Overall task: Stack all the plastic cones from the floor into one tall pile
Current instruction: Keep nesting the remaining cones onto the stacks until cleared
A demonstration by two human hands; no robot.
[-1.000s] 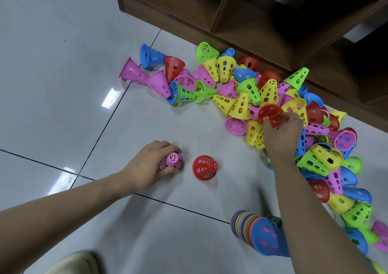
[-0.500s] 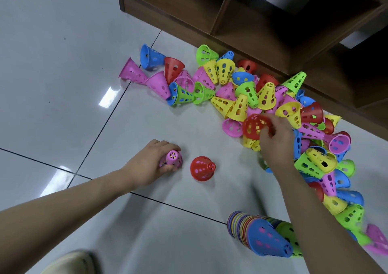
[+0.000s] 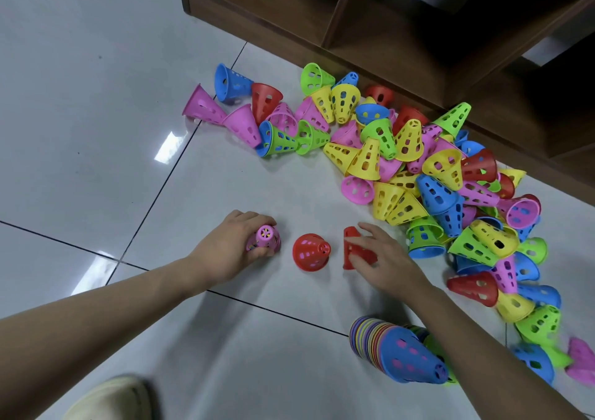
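My left hand [image 3: 225, 252] grips a pink cone [image 3: 265, 239] on the floor [image 3: 96, 129]; my right hand [image 3: 386, 258] holds a red cone [image 3: 352, 247] beside an upright red one [image 3: 310, 252], near the pile [image 3: 418, 168].

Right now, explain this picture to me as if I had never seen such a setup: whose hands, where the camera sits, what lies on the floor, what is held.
There is no machine here: a person wears a camera on the head, looking down at their own two hands. The left hand grips an upright pink cone. The right hand holds a red cone on its side, next to a second red cone standing on the tiled floor. A heap of loose coloured cones lies before a wooden shelf. A nested stack, blue on top, lies near the right arm.
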